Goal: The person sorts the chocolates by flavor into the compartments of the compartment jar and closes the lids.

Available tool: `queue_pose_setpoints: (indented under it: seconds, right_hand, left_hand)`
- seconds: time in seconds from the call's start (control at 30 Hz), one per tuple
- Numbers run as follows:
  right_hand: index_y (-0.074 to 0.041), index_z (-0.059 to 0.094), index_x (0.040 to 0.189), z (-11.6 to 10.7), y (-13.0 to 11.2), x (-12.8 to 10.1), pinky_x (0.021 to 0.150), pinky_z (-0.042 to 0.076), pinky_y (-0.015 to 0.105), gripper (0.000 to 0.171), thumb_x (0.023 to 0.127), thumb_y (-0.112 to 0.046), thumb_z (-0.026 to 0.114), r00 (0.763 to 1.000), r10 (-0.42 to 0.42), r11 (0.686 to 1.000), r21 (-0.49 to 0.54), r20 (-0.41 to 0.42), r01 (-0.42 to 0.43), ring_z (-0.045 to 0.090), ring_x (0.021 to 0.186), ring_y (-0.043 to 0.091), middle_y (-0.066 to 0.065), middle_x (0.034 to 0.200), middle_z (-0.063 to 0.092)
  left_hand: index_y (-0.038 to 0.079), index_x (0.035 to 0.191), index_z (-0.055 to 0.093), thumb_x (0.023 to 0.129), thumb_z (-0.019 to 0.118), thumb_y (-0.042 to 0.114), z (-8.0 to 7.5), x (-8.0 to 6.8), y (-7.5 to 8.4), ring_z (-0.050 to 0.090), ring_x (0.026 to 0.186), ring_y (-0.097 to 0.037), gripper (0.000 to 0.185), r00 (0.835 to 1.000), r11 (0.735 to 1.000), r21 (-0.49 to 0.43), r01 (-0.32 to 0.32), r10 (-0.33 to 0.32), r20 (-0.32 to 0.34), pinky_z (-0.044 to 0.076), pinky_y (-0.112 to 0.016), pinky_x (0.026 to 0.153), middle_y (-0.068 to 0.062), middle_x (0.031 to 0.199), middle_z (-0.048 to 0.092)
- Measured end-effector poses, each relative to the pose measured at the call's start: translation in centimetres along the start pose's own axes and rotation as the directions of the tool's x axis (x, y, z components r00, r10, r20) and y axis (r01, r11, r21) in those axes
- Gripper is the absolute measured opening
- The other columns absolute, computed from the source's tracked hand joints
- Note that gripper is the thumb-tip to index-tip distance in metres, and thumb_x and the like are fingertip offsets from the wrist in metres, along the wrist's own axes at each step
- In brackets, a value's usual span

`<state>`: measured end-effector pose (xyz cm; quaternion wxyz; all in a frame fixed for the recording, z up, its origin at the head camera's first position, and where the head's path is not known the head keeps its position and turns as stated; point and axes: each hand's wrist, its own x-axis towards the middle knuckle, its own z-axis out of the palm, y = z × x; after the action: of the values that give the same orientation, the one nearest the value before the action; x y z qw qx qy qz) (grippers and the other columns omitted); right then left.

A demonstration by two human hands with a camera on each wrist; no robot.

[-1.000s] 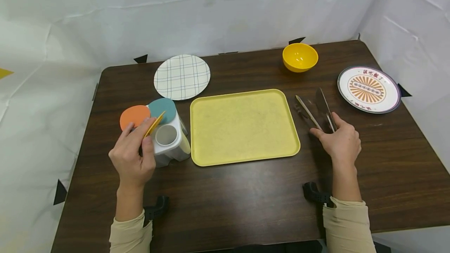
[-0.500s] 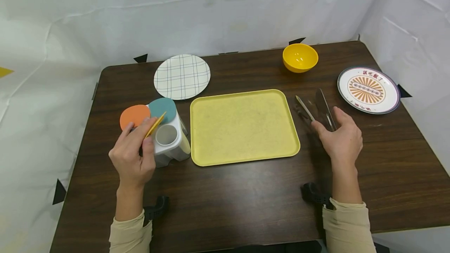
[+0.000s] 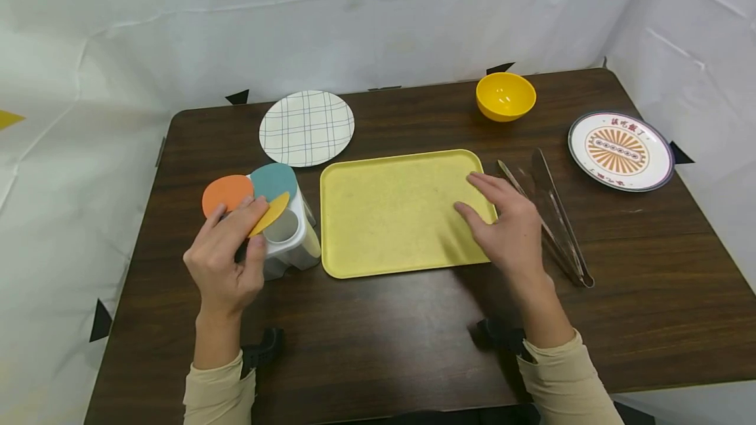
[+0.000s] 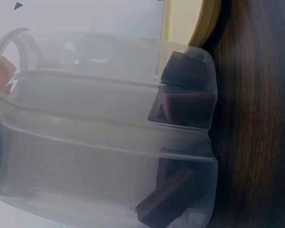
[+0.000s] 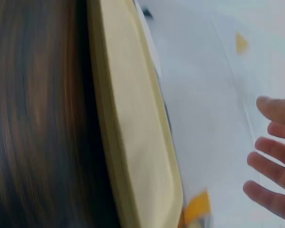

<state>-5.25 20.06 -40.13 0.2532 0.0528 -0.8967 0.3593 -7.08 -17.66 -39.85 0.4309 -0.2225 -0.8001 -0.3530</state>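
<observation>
My left hand (image 3: 227, 264) grips a round yellow lid (image 3: 270, 215), tilted up over one round opening of a multi-part canister (image 3: 300, 244). An orange lid (image 3: 226, 193) and a teal lid (image 3: 275, 181) cover other parts of it. Through its translucent wall, the left wrist view shows dark chunky pieces (image 4: 173, 192) at the bottom. Above the right part of a yellow tray (image 3: 384, 215) is my right hand (image 3: 510, 235), thumb and fingers spread, holding nothing. Metal tongs (image 3: 546, 173) lie on the table just right of that hand, arms apart.
A checked white plate (image 3: 307, 128) lies behind the canister. At the back right stands a yellow bowl (image 3: 504, 97), and a patterned plate (image 3: 620, 151) lies near the right edge. White sheeting (image 3: 413, 31) hangs behind the dark wooden table (image 3: 378, 340).
My right hand has let go of the tongs, leaving them on the table, and moved left over the tray. My left hand has turned the yellow lid slightly; its wrist stays put.
</observation>
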Motion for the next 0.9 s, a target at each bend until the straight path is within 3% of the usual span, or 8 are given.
queue_pose_setpoints:
  seconds: [0.1, 0.2, 0.47, 0.6, 0.73, 0.83, 0.9]
  right_hand:
    - [-0.005, 0.071, 0.120, 1.2, -1.8, 0.1, 0.085, 0.052, 0.044, 0.046, 0.077, -0.017, 0.083, 0.991, -0.117, 0.992, 0.044, 0.066, 0.114, 0.065, 0.110, 0.025, 0.005, 0.120, 0.069]
    - [-0.006, 0.071, 0.120, 2.3, -3.4, 0.3, 0.084, 0.053, 0.043, 0.046, 0.078, -0.019, 0.083, 0.967, -0.228, 0.972, 0.080, 0.113, 0.220, 0.064, 0.111, 0.022, 0.004, 0.121, 0.068]
    - [-0.010, 0.069, 0.125, 5.2, -6.9, 0.8, 0.089, 0.052, 0.037, 0.044, 0.084, -0.024, 0.078, 0.862, -0.446, 0.895, 0.144, 0.239, 0.423, 0.062, 0.115, 0.017, 0.004, 0.129, 0.064]
    - [-0.010, 0.063, 0.132, 7.0, -8.8, 1.0, 0.100, 0.045, 0.032, 0.052, 0.084, -0.024, 0.078, 0.786, -0.551, 0.834, 0.195, 0.279, 0.516, 0.055, 0.125, 0.017, 0.006, 0.137, 0.058]
    - [-0.005, 0.058, 0.137, 8.6, -10.6, 1.4, 0.110, 0.034, 0.031, 0.062, 0.081, -0.019, 0.081, 0.692, -0.671, 0.741, 0.262, 0.266, 0.618, 0.043, 0.136, 0.020, 0.011, 0.145, 0.051]
    - [-0.004, 0.060, 0.134, 9.5, -11.6, 1.7, 0.112, 0.031, 0.031, 0.058, 0.081, -0.016, 0.081, 0.629, -0.736, 0.676, 0.270, 0.248, 0.685, 0.041, 0.138, 0.022, 0.012, 0.144, 0.052]
    - [-0.006, 0.063, 0.131, 9.9, -12.1, 1.8, 0.111, 0.032, 0.031, 0.052, 0.082, -0.016, 0.079, 0.599, -0.759, 0.650, 0.255, 0.255, 0.716, 0.043, 0.136, 0.022, 0.010, 0.140, 0.055]
  left_hand:
    - [0.006, 0.102, 0.078, 0.088, 0.052, 0.041, 0.0, 0.0, 0.0, 0.071, 0.096, -0.032, 0.046, 1.000, 1.000, 0.004, -0.016, 0.016, 0.011, 0.048, -0.054, 0.094, -0.008, 0.102, 0.074]
    - [0.006, 0.102, 0.078, 0.087, 0.054, 0.042, 0.1, 0.0, 0.1, 0.070, 0.097, -0.032, 0.046, 0.999, 0.999, 0.009, -0.034, 0.034, 0.023, 0.047, -0.053, 0.095, -0.009, 0.103, 0.074]
    - [0.005, 0.098, 0.079, 0.088, 0.055, 0.048, 0.1, 0.0, 0.0, 0.070, 0.098, -0.033, 0.050, 0.997, 0.997, 0.019, -0.079, 0.079, 0.018, 0.047, -0.055, 0.095, -0.010, 0.103, 0.074]
    - [0.005, 0.096, 0.079, 0.091, 0.053, 0.043, 0.0, 0.0, 0.0, 0.070, 0.098, -0.032, 0.046, 0.997, 0.997, 0.023, -0.073, 0.073, 0.008, 0.047, -0.055, 0.095, -0.010, 0.103, 0.074]
    - [0.005, 0.095, 0.080, 0.091, 0.054, 0.036, 0.0, 0.0, 0.1, 0.070, 0.097, -0.031, 0.040, 0.998, 0.997, 0.037, -0.061, 0.061, 0.004, 0.047, -0.054, 0.095, -0.009, 0.103, 0.074]
    - [0.005, 0.094, 0.080, 0.090, 0.055, 0.033, 0.1, -0.1, 0.1, 0.070, 0.097, -0.031, 0.038, 0.998, 0.997, 0.048, -0.062, 0.062, 0.005, 0.047, -0.054, 0.094, -0.009, 0.103, 0.074]
    - [0.005, 0.094, 0.080, 0.090, 0.055, 0.032, 0.1, -0.1, 0.1, 0.071, 0.096, -0.031, 0.037, 0.998, 0.997, 0.051, -0.065, 0.065, 0.003, 0.048, -0.055, 0.093, -0.009, 0.102, 0.074]
